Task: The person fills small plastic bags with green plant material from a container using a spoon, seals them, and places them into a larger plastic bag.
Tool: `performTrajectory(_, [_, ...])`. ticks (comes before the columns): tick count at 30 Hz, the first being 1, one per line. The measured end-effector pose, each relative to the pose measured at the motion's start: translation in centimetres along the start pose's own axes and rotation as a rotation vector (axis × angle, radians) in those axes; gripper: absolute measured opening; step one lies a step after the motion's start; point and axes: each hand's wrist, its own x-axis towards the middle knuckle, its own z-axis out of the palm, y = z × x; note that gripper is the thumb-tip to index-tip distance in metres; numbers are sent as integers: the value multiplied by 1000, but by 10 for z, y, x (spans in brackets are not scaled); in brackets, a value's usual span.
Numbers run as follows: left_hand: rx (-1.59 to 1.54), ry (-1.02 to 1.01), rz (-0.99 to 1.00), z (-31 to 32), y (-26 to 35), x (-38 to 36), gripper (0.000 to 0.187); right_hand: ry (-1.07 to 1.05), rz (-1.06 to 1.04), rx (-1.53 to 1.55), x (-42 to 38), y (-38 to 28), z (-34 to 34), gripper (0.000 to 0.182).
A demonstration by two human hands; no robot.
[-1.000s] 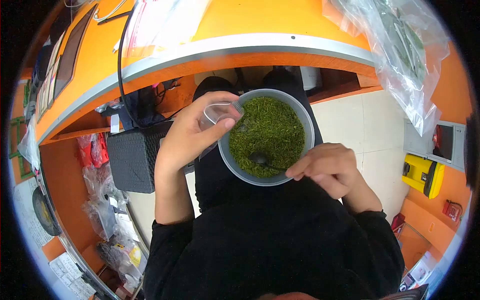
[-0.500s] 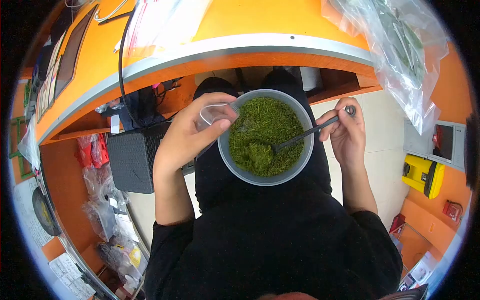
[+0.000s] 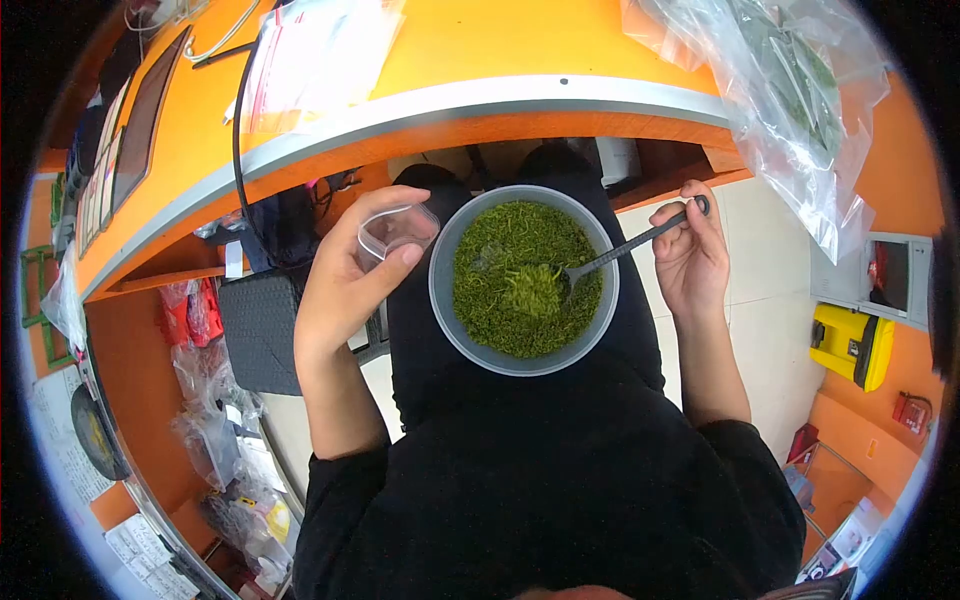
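Note:
A round plastic tub [image 3: 437, 300] rests on my lap, holding a bed of green, moss-like shreds [image 3: 500, 320]. My right hand [image 3: 694, 250] pinches the handle end of a dark grey spoon [image 3: 640, 240]; its head is down in the shreds, with a paler green clump beside it. To the left of the tub, my left hand [image 3: 345, 270] is closed around a small clear plastic cup [image 3: 405, 228]. The cup is tilted, and no shreds show in it. It stands apart from the tub's rim.
An orange desk [image 3: 480, 60] curves ahead, with clear plastic bags [image 3: 320, 60] on it. Another clear bag [image 3: 800, 120] hangs over its right edge. A black woven box [image 3: 258, 330] stands at left; a yellow case [image 3: 850, 345] is at far right.
My left hand has drawn the cup left, away from the tub's rim. The spoon has shifted slightly up and right, its head still in the shreds.

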Motion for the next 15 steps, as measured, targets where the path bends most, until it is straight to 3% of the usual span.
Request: performTrajectory(15, [22,-28,38,2,1,0,44,36,27,117,-5,15,-1,16])
